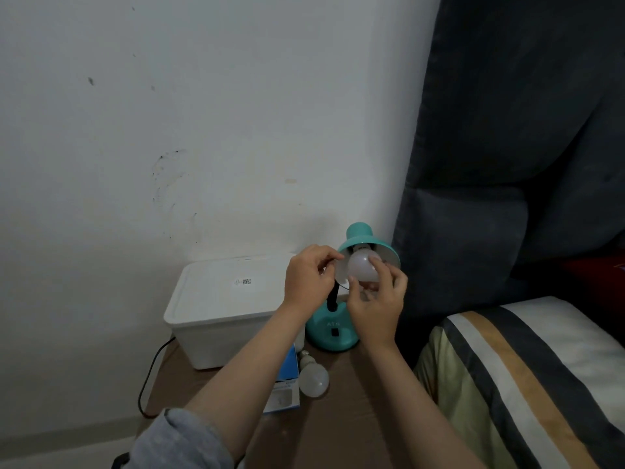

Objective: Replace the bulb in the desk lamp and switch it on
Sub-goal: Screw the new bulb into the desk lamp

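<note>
A teal desk lamp stands on a brown bedside table, its round base carrying a black switch and its shade tilted toward me. A white bulb sits in the shade's mouth, unlit. My right hand has its fingers around the bulb from below and the right. My left hand pinches the shade's left rim. A second white bulb lies loose on the table in front of the lamp, its screw base pointing away from me.
A lidded white plastic box stands left of the lamp against the wall. A blue and white bulb carton lies under my left forearm. A black cable hangs off the table's left edge. A dark headboard and striped pillow fill the right.
</note>
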`<state>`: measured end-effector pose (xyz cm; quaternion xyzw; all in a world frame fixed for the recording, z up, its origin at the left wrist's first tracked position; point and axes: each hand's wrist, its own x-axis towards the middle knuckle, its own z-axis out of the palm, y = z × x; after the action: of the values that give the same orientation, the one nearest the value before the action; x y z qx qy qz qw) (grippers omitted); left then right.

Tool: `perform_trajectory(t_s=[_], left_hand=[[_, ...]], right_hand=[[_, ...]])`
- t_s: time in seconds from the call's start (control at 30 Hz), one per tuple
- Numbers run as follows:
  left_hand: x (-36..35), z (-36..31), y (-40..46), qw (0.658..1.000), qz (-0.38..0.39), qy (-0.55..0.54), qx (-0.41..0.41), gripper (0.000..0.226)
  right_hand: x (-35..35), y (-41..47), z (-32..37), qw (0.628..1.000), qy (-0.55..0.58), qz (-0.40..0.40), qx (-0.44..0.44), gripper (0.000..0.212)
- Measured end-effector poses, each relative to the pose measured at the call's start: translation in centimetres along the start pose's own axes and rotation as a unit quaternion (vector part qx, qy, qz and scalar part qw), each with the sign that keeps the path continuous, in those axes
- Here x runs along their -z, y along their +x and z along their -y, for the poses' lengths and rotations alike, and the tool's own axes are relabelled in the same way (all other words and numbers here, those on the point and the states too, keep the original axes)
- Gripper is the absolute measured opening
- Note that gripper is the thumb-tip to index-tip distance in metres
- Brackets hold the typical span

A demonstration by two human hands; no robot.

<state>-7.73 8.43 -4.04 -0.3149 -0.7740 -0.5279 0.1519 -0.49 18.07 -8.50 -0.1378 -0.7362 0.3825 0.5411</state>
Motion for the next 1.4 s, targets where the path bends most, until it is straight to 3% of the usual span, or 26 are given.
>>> perform_trajectory(t_s=[0.1,0.27,0.5,0.97,1.2,1.4], left_hand=[[0.1,0.1,-0.1,1.000,-0.002,0.001,0.000,0.025],[0.0,0.0,-0.1,1.000,0.000,0.006,-0.003,0.026],[0.0,0.1,-0.1,1.000,-0.004,0.006,0.004,0.023],[0.0,0.0,-0.1,1.000,-0.004,-0.003,0.012,0.024],[-0.1,-0.2,-0.3,1.000,-0.002,-0.006,0.006,0.025],[-0.1,0.1,-0.2,1.000,-0.002,-0.004,0.009,0.025]], right_hand=[[0.1,0.2,0.0,1.000,-0.004,-0.001,-0.021,0.044],[0.2,0.8,0.6,0.991,0.042,-0.022,-0.127,0.046],[-0.3,-0.3,0.2,1.000,0.008,0.004,-0.008,0.050],[0.2,0.0,1.5,0.999,-0.010,0.008,-0.040,0.046],[0.1,0.4,0.9,0.988,0.050,-0.005,-0.148,0.041],[0.2,-0.1,1.3,0.997,0.003,-0.002,-0.081,0.051]])
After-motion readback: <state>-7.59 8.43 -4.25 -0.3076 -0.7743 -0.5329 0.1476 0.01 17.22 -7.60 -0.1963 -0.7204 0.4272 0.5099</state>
